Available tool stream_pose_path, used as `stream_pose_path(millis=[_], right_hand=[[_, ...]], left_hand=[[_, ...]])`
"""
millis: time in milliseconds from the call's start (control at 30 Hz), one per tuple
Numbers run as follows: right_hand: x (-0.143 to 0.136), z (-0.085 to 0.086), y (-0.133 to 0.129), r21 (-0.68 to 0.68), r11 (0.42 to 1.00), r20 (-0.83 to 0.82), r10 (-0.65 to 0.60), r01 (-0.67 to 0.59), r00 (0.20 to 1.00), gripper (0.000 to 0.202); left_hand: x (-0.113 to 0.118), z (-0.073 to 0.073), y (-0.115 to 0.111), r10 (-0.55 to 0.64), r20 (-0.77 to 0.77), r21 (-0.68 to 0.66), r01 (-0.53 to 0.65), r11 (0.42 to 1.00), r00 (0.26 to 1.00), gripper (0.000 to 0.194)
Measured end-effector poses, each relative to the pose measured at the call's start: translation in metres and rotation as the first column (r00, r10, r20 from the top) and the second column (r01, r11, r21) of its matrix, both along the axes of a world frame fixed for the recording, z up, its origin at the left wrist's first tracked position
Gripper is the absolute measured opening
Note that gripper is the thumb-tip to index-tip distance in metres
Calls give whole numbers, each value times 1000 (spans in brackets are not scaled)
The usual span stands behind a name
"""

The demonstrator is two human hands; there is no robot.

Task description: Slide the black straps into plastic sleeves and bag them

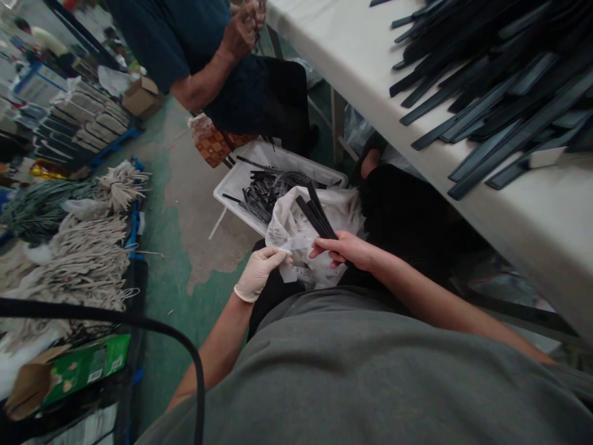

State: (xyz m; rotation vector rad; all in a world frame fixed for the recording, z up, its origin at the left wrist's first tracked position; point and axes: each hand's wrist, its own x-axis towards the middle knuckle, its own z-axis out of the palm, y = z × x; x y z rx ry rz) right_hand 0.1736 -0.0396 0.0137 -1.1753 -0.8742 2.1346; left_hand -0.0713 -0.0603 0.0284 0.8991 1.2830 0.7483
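Observation:
My left hand [260, 272], in a pale glove, pinches a small whitish translucent piece [290, 250] above my lap. Just to its right, my bare right hand [341, 248] is closed around the lower end of several flat black strips [316, 215], which point up and away from me. Beneath both hands lies a crumpled white plastic bag [343, 207] with faint print. Beyond the bag, a white bin [227, 185] holds a tangle of dark strips [264, 188].
A white-topped table [352, 59] with a heap of black strips [500, 93] runs along the right. Another person [185, 49] sits ahead beside it. Bundles of pale cords [88, 253], an open green box [88, 368] and a cardboard box [141, 97] are at left. A black cable [185, 346] crosses the lower left.

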Motion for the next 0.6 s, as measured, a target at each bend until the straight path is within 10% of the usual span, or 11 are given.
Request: stream_pose_path(millis=[300,600], right_hand=[[-57,10,9,97,987,122,-141,130,982,23],[-43,8,55,416,870,216,-377,264,901,12]], left_hand=[[32,2,3,-50,-5,63,50,997,999,33],[28,-23,-15,-82,45,-124,87,988,996,34]])
